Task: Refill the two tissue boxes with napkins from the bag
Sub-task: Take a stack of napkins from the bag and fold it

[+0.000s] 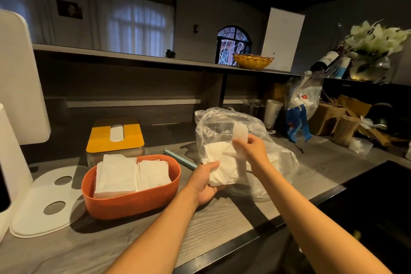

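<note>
Our left-hand grip [205,181] is curled under and around a loose stack of white napkins [222,171] at the mouth of the clear plastic bag [224,124], palm up and thumb on top, while our right hand [249,148] pinches a napkin or two at the top of that stack, fingers closed on the paper. We hold the stack just above the counter [222,213], right beside the bag and near the open orange box [133,200], which already carries two piles of napkins side by side. Behind it stands the second box with its yellow lid [100,138] on, a napkin showing in the slot, and to the left lies a white lid [42,213] with two holes, flat on the counter. We judge the napkins very light, soft and floppy, prone to fan out, slide over one another and crease; the bag film looks slippery and clingy. We think the best hold is the whole stack from below with a thumb clamped across the top, squaring the edges before lowering it, since a pinch at one corner would only lift single sheets.
</note>
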`<state>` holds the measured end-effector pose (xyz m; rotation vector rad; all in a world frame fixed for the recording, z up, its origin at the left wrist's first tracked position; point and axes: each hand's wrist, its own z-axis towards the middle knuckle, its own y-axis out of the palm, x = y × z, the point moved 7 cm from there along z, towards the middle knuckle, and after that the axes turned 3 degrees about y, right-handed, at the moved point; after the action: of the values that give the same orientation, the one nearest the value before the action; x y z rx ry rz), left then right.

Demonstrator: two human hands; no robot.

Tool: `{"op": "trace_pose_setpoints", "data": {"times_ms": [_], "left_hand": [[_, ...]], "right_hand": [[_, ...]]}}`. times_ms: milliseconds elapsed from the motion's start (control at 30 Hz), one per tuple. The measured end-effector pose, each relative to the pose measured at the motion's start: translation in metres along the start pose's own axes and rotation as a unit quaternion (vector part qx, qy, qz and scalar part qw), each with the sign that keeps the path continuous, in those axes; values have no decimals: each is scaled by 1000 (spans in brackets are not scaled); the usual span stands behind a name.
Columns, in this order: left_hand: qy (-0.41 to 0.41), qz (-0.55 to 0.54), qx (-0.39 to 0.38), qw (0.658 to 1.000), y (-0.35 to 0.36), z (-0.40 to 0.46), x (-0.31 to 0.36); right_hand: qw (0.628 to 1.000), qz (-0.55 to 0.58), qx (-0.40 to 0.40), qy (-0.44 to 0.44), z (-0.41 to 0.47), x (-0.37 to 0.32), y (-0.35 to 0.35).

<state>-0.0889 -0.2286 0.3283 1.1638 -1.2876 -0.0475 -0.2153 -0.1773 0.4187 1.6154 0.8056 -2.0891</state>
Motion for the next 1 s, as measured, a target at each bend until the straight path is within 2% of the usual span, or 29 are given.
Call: {"op": "trace_pose_setpoints", "data": {"times_ms": [67,133,233,333,400,500,567,633,700,733,800,867,1000], "left_hand": [[5,-22,15,1000,-4,3,1],[11,-38,20,999,-3,2,3],[26,-56,17,998,-4,2,5],[30,-72,2,997,-2,2,7],[30,-78,-3,997,0,0,7],[35,-28,14,999,-3,3,5],[39,-26,31,998,-5,4,4],[41,-44,36,998,-6,6,4],[35,-57,27,997,-5,5,4],[31,-62,25,997,-5,5,4],[22,-76,27,997,-5,4,3],[21,-92,25,995,-4,3,3],[22,-80,22,996,-3,1,3]], "right_hand": [[997,-5,40,-66,-2,-14,-9],[993,29,62,-95,-4,-29,-16],[989,144,1,-28,-4,-27,-4],[996,70,-35,36,-13,-1,16],[999,21,-35,26,-20,12,24],[997,-55,-22,-42,-25,10,26],[991,-113,17,-73,-26,3,18],[973,-152,51,-168,-32,-12,7],[944,-201,11,-262,-42,-21,10],[934,-230,-31,-271,-46,-18,17],[920,-291,-87,-248,-51,-2,31],[917,-316,-73,-232,-51,8,33],[951,-254,-51,-168,-46,7,26]]}}
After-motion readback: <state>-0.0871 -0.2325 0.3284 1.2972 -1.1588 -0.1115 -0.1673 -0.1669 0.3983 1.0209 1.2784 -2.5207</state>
